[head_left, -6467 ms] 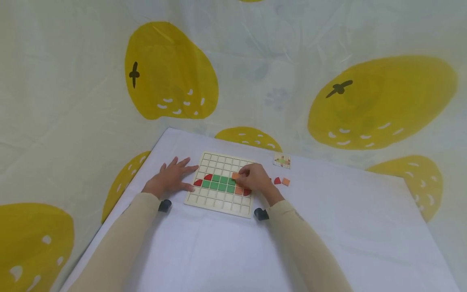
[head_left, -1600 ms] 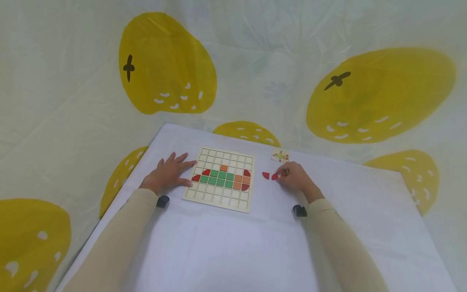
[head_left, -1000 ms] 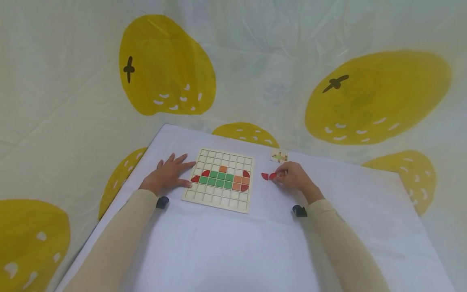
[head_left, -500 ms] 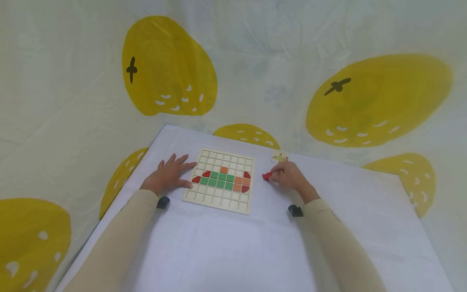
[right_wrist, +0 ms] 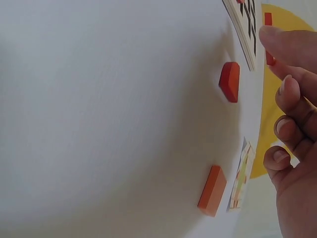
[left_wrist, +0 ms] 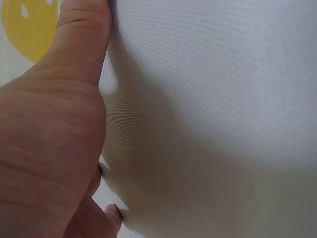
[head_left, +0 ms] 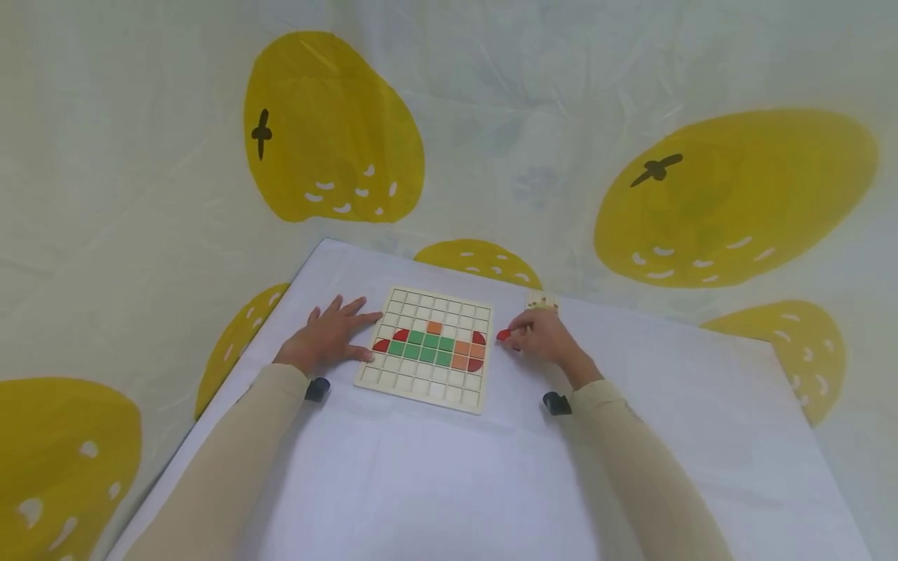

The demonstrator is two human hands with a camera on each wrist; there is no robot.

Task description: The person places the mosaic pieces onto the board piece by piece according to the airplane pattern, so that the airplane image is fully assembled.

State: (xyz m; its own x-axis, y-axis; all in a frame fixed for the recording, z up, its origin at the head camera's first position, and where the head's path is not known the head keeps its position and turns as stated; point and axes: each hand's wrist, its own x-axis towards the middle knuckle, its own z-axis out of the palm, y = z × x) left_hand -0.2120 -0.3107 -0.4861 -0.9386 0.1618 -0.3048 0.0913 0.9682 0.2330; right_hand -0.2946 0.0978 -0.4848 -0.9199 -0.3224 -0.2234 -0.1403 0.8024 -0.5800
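Observation:
A pale gridded board [head_left: 421, 388] lies on the table with green squares [head_left: 429, 351], several orange squares [head_left: 461, 361] and red quarter-circle pieces [head_left: 475, 364] in its cells. My left hand [head_left: 328, 336], fingers spread, rests at the board's left edge; its thumb and a finger touch the rim. Just right of the board, my right hand [head_left: 542, 336] pinches a red quarter-circle piece [right_wrist: 268, 20] between thumb and index finger, lifted off the table. Below it lies another red piece [right_wrist: 230, 82], mostly hidden by the hand in the head view.
An orange block [right_wrist: 213, 191] lies on the table near the small pattern card [head_left: 543, 299], which the right hand partly covers in the head view. White cloth covers the table [head_left: 449, 483]. Behind it hangs a sheet printed with yellow fruit [head_left: 337, 132].
Earlier my right hand held an orange square over the board; more orange and red pieces now sit there. It has since picked up a red piece and moved left. The left hand stays put.

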